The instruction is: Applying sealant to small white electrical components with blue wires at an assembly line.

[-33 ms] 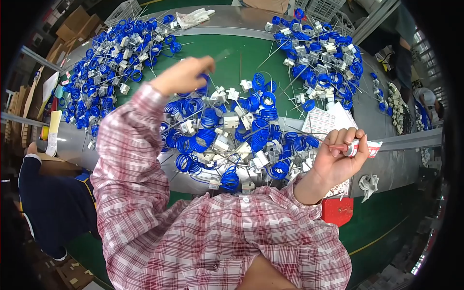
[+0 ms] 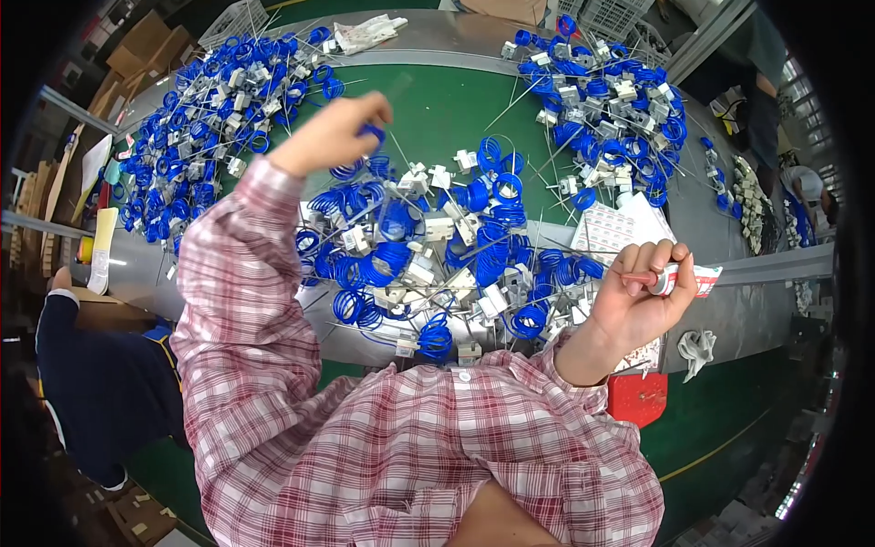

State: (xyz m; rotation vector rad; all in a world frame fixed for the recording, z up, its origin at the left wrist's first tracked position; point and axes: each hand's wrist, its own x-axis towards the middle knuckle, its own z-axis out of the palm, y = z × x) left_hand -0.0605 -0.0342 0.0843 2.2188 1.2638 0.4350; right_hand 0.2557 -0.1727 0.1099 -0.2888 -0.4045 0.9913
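My left hand (image 2: 342, 132) is raised over the far left side of the middle heap, its fingers curled closed. A blue coil (image 2: 371, 136) shows at the fingers, part of a capillary thermostat; the rest of it is blurred or hidden. Beneath lies the heap of thermostats (image 2: 492, 246), small pale blocks with blue coiled tubes and thin metal rods. On the right, my right hand (image 2: 638, 305) is palm up, fingers wrapped round a white and red squeeze tube (image 2: 704, 280). Its red nozzle (image 2: 641, 278) sticks out between the fingers, pointing left.
More thermostats lie in a left heap (image 2: 214, 128) and a far right heap (image 2: 611, 118) on the green-topped table (image 2: 428, 91). A printed white sheet (image 2: 602, 232) lies beyond my right hand. Near the right edge are a crumpled cloth (image 2: 697, 351) and a red container (image 2: 637, 399).
My left hand has shifted slightly left and away from me, and the blue coil has moved with it. My right hand and the tube stay in place.
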